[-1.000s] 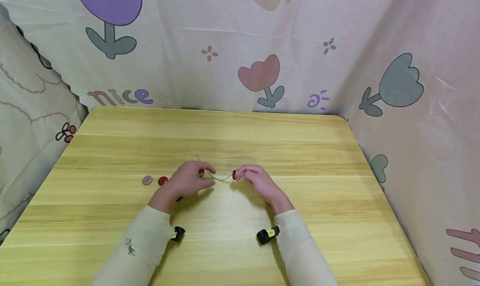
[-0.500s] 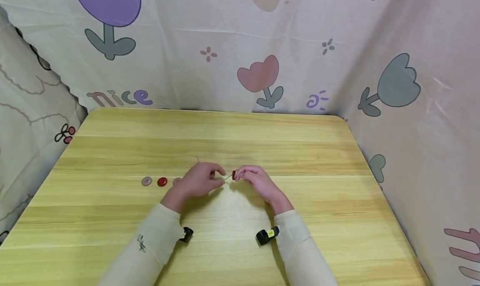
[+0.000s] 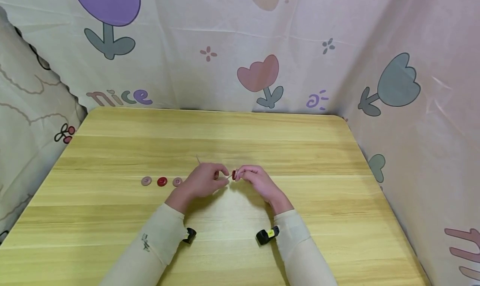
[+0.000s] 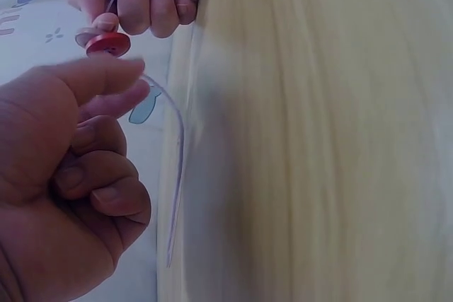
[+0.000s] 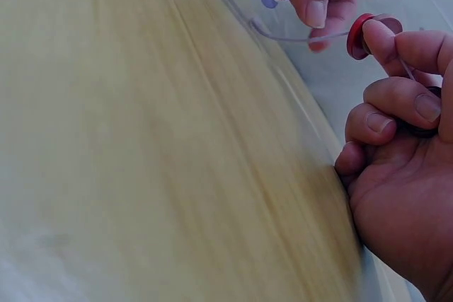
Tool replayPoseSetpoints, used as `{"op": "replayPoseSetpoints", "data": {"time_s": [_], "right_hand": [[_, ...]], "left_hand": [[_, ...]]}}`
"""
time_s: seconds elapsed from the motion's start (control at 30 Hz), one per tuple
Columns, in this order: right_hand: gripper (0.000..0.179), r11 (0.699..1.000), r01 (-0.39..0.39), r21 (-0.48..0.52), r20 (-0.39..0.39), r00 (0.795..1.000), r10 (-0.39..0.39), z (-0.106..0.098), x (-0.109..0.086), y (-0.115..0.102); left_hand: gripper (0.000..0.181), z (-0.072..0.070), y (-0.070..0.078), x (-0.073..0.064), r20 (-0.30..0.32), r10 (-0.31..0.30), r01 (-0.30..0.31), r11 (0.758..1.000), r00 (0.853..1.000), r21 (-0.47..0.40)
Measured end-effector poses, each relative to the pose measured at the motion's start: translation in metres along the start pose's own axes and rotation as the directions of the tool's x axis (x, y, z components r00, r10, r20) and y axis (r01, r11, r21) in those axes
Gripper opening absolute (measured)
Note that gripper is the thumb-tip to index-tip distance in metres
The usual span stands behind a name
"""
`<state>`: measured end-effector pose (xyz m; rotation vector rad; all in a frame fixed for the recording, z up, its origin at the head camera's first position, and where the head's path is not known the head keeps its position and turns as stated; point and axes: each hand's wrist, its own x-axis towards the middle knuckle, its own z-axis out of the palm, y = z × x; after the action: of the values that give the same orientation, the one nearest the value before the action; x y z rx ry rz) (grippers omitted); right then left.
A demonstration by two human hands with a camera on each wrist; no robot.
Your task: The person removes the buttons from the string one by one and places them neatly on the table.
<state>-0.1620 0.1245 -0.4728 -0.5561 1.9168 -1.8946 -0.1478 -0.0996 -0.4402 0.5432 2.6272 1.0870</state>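
Observation:
My right hand (image 3: 256,179) pinches a red button (image 5: 359,37) and a pale pink button (image 5: 388,23) face to face. A thin pale cord (image 4: 178,146) runs through them. Between the curled fingers of that hand lies a dark round thing (image 5: 428,112), partly hidden. My left hand (image 3: 204,179) is just left of the buttons. Its thumb and index finger straddle the cord with a gap between the tips, while the other fingers are curled in. The cord's loose end hangs past the left hand.
On the wooden table (image 3: 300,152), a pink button (image 3: 146,181), a red button (image 3: 162,181) and another pink button (image 3: 177,181) lie in a row to the left. A printed curtain (image 3: 180,77) hangs behind the table.
My left hand has moved right along the cord, closer to the held buttons, uncovering the nearest pink button on the table. The right hand has stayed in place.

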Motion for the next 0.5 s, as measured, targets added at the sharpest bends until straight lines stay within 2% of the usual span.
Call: {"op": "replayPoseSetpoints", "data": {"time_s": [0.27, 0.5], "right_hand": [[0.026, 1.000, -0.003, -0.020, -0.010, 1.000, 0.003, 0.0015, -0.0003, 0.0010], [0.024, 0.998, -0.014, -0.069, -0.027, 1.000, 0.012, 0.0028, -0.0014, -0.0011]], "left_hand": [[0.006, 0.0043, -0.0027, 0.0022, -0.038, 0.042, -0.042, 0.999, 0.998, 0.001], [0.013, 0.0044, -0.0030, -0.0005, -0.124, 0.059, -0.071, 0.993, 0.991, -0.093]]}}
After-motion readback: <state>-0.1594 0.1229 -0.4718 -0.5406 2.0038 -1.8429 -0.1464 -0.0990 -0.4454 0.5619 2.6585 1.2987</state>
